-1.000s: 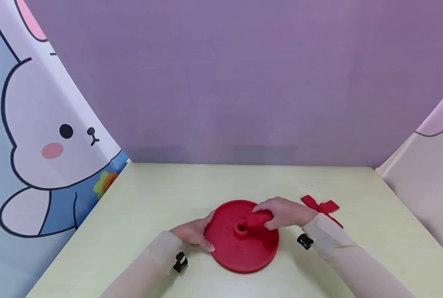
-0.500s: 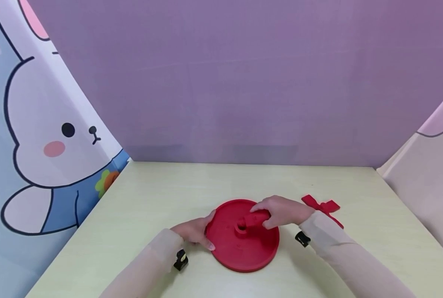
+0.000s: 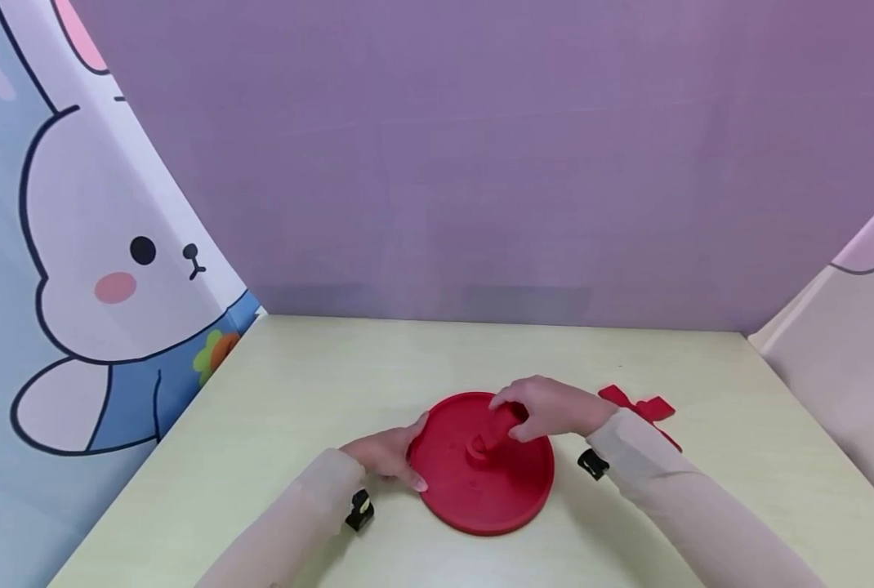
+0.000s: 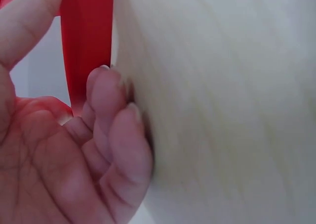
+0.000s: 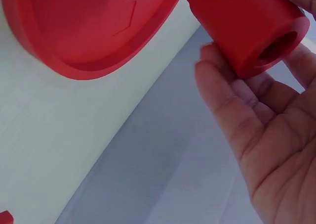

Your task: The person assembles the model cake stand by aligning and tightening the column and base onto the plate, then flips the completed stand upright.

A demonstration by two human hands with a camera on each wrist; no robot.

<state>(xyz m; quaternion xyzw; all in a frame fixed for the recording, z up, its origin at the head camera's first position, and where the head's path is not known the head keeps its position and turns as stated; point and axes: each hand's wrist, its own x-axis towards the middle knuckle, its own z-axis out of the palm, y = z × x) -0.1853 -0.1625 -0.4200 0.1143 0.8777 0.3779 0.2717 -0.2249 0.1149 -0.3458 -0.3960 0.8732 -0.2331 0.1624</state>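
A round red base with a raised rim sits on the table. My left hand holds its left edge, thumb and fingers spread around the rim. In the left wrist view, curled fingers lie against the table beside the red edge. A short red tube is gripped between the thumb and fingers of my right hand. It leans at a slant, its lower end at the round collar in the base's middle. The hollow end faces the right palm.
A red piece with crossed arms lies on the table behind the right forearm. A purple panel stands along the back edge, with a rabbit-print cloth on the left. Black wrist cameras hang below both sleeves.
My right hand has risen slightly and tipped the tube from nearly flat to a steeper slant. The left hand keeps its hold on the base. The head view has shifted a little.
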